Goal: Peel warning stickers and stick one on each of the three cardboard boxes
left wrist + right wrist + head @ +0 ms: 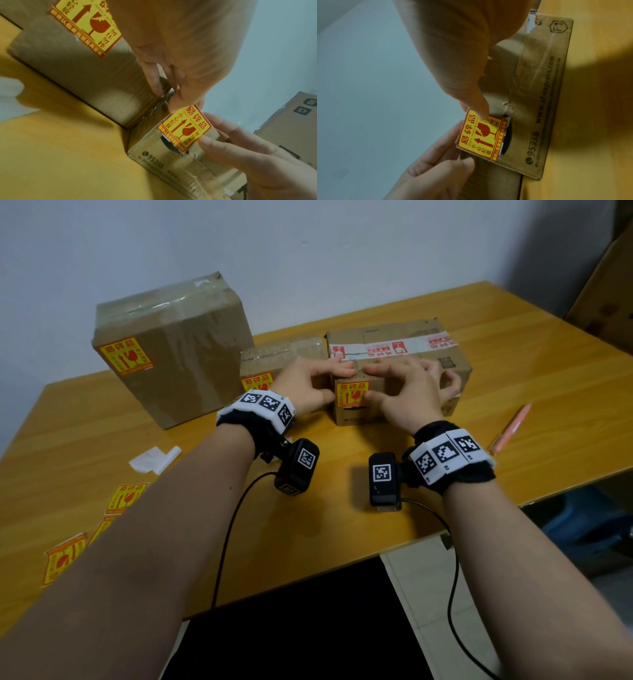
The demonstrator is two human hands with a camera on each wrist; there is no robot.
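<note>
My left hand and right hand press a sticker onto the front face of the right box, fingers bent, thumbs flat on the sticker's side edges, near the table's rear edge.

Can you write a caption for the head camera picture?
Both hands press a yellow sticker onto the third box.

Matt cardboard box, glossy tape; glossy paper sticker; smooth wood table.

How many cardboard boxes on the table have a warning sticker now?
3: the tall box at left, the low middle box behind the left hand, and the taped right box.
</note>
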